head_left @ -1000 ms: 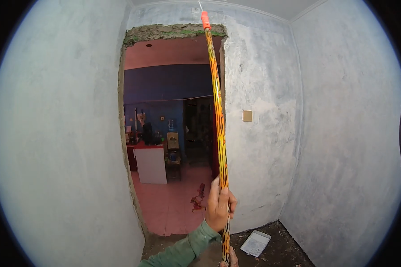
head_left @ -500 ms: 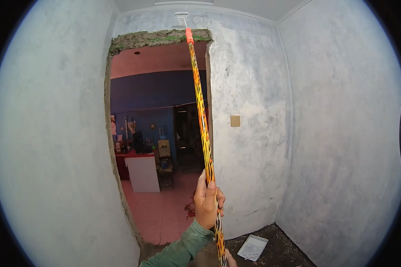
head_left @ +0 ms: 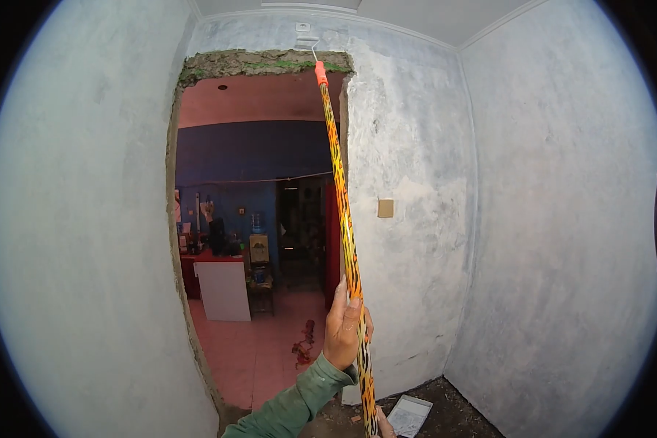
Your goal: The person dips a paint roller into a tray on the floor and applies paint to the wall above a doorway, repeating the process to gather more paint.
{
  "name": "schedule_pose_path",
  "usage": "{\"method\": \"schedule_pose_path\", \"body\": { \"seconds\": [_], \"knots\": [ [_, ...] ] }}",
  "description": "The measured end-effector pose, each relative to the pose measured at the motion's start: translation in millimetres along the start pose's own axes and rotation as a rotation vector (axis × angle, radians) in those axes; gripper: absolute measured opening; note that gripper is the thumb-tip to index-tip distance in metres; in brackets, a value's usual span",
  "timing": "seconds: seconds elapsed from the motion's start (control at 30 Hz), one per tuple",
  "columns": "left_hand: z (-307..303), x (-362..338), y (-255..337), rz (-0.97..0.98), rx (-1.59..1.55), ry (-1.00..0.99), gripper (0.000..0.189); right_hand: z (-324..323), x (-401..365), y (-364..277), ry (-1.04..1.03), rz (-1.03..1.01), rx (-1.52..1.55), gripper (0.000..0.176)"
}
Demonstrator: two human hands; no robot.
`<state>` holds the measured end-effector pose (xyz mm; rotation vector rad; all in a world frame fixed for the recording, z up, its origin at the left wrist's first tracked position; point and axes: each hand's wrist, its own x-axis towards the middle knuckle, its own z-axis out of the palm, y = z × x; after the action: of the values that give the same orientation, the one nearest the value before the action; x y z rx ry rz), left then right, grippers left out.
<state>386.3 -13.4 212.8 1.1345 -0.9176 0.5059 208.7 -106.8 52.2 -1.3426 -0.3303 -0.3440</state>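
Observation:
A long extension pole (head_left: 343, 193) with a yellow, orange and black flame pattern rises in front of me, leaning slightly left. Its orange-red grip end carries a paint roller (head_left: 307, 42), which is at the whitish wall just above the doorway. My left hand (head_left: 344, 328), in a green sleeve, is wrapped around the pole's lower part. At the bottom edge, my right hand (head_left: 385, 425) is closed at the pole's lower end; most of it is out of the frame.
A rough-edged doorway (head_left: 174, 219) opens onto a pink-tiled room with a red-topped counter (head_left: 223, 288). Right of it, a beige switch plate (head_left: 385, 208) is on the wall. A white paint tray (head_left: 410, 415) lies on the dark floor. A small wall fitting (head_left: 303, 27) sits above the roller.
The roller has come down the wall, uncovering the small fitting above it. The pole has lowered and stands slightly further right in view; both hands keep their hold. The view has shifted a little.

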Motion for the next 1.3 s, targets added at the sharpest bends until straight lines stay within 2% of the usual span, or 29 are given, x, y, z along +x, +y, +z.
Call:
{"method": "schedule_pose_path", "body": {
  "seconds": [0.2, 0.27, 0.47, 0.67, 1.07, 1.27, 1.3],
  "knots": [
    [-12, 7, -8, 0.035, 0.012, 0.016, 0.061, 9, 11, 5, -0.001, 0.033, 0.004, 0.062],
    [-17, 8, -10, 0.040, 0.018, 0.015, 0.061, 12, 15, 11, -0.005, -0.035, 0.000, 0.063],
    [-24, 8, -15, 0.009, -0.010, 0.031, 0.062, 12, 20, 24, -0.005, -0.043, -0.050, 0.063],
    [-28, 7, -14, -0.007, -0.001, 0.017, 0.063, 17, 19, 20, 0.006, 0.023, -0.019, 0.062],
    [-31, 9, -21, 0.001, -0.023, 0.017, 0.062, 20, 20, 14, 0.021, 0.021, -0.030, 0.062],
    [-31, 3, -26, -0.059, -0.076, 0.032, 0.062, 16, 27, 22, 0.029, -0.037, -0.094, 0.061],
    [-29, 0, -27, -0.067, -0.066, 0.026, 0.062, 13, 27, 19, 0.013, 0.004, -0.098, 0.062]
  ]
}}
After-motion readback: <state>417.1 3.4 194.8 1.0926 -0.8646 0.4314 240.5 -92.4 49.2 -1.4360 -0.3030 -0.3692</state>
